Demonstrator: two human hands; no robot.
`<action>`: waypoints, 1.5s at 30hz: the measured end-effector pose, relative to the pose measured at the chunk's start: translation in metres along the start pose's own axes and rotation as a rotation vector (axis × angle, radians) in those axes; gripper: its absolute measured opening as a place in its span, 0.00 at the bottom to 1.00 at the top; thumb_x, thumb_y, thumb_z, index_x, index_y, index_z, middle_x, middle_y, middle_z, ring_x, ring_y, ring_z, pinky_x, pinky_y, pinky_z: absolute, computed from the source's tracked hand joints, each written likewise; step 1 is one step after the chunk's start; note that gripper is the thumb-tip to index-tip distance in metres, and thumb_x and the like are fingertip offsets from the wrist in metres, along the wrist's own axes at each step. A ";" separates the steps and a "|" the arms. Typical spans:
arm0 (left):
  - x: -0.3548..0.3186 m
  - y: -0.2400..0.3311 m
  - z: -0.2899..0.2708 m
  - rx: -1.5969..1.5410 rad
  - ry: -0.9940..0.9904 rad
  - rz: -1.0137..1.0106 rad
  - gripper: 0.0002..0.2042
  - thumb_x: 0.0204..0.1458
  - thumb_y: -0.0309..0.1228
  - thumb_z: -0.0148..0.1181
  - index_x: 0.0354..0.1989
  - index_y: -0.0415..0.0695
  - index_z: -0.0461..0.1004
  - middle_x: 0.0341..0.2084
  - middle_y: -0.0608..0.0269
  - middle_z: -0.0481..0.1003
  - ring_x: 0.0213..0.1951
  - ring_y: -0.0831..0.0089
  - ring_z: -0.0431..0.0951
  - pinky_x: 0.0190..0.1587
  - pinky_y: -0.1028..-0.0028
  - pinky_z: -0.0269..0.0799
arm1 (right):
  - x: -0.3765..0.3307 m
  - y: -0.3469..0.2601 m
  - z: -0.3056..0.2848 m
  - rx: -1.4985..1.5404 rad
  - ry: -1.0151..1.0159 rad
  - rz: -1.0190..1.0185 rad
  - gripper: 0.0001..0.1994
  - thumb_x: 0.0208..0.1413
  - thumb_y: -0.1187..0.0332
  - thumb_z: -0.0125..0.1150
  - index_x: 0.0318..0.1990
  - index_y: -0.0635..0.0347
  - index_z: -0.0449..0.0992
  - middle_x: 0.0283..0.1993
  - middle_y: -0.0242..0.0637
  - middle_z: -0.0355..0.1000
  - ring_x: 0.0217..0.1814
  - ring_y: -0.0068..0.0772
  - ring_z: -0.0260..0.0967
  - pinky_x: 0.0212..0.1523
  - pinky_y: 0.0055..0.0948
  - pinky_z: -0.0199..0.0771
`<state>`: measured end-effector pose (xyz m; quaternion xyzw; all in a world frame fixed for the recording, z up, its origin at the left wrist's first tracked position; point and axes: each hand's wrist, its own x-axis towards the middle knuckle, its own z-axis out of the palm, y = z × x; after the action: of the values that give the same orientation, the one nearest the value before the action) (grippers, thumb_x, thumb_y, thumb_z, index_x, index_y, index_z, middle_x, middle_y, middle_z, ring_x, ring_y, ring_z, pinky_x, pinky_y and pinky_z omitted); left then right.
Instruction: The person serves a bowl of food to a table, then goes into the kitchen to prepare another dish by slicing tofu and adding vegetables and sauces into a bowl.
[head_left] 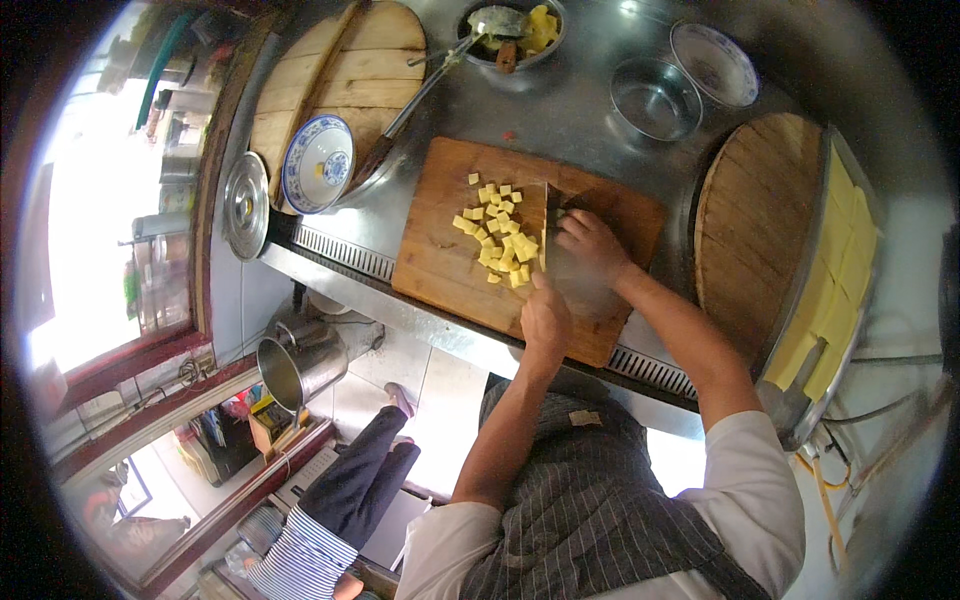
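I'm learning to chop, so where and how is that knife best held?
Probably by its handle end, coming from the person's side: the knife appears to stand on edge on the cutting board, its blade extending away from the person. The left hand wraps that end, hiding most of the handle.

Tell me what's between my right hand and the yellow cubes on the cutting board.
In the head view, the knife blade lies between your right hand and the yellow cubes.
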<state>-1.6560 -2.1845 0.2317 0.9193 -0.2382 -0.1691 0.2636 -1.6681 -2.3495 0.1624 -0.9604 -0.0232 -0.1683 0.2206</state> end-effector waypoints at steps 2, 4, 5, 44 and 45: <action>0.002 -0.003 0.004 -0.087 -0.010 -0.043 0.08 0.53 0.27 0.46 0.36 0.35 0.59 0.20 0.40 0.71 0.23 0.41 0.71 0.24 0.54 0.65 | -0.002 -0.002 0.002 -0.007 0.018 0.002 0.09 0.45 0.69 0.56 0.36 0.58 0.70 0.49 0.43 0.65 0.55 0.47 0.59 0.58 0.41 0.62; 0.008 -0.009 0.003 -0.249 0.003 -0.126 0.09 0.52 0.26 0.46 0.39 0.36 0.58 0.20 0.40 0.71 0.23 0.43 0.71 0.25 0.55 0.65 | 0.007 -0.004 -0.007 0.007 0.045 -0.015 0.10 0.45 0.69 0.57 0.37 0.59 0.70 0.49 0.43 0.65 0.56 0.48 0.59 0.58 0.41 0.62; 0.006 -0.012 0.001 -0.268 0.019 -0.125 0.08 0.53 0.27 0.46 0.38 0.36 0.59 0.20 0.40 0.71 0.24 0.43 0.71 0.25 0.55 0.65 | 0.006 -0.004 -0.007 0.019 0.046 -0.009 0.11 0.45 0.69 0.57 0.37 0.59 0.70 0.49 0.43 0.64 0.56 0.48 0.59 0.58 0.41 0.62; -0.015 0.006 0.028 -0.209 -0.112 -0.070 0.09 0.51 0.23 0.48 0.38 0.36 0.57 0.27 0.35 0.72 0.34 0.37 0.72 0.30 0.50 0.65 | -0.022 0.000 0.000 -0.096 -0.109 0.117 0.22 0.40 0.64 0.62 0.44 0.68 0.70 0.55 0.47 0.61 0.62 0.50 0.53 0.60 0.39 0.61; -0.014 0.001 0.030 -0.258 -0.077 -0.069 0.09 0.52 0.24 0.48 0.38 0.37 0.57 0.26 0.35 0.72 0.33 0.37 0.72 0.29 0.50 0.65 | -0.020 -0.002 -0.004 -0.099 -0.104 0.112 0.22 0.41 0.64 0.61 0.44 0.67 0.70 0.55 0.47 0.61 0.62 0.50 0.54 0.60 0.39 0.61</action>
<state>-1.6811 -2.1893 0.2108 0.8782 -0.1927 -0.2425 0.3645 -1.6887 -2.3486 0.1597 -0.9774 0.0277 -0.1066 0.1806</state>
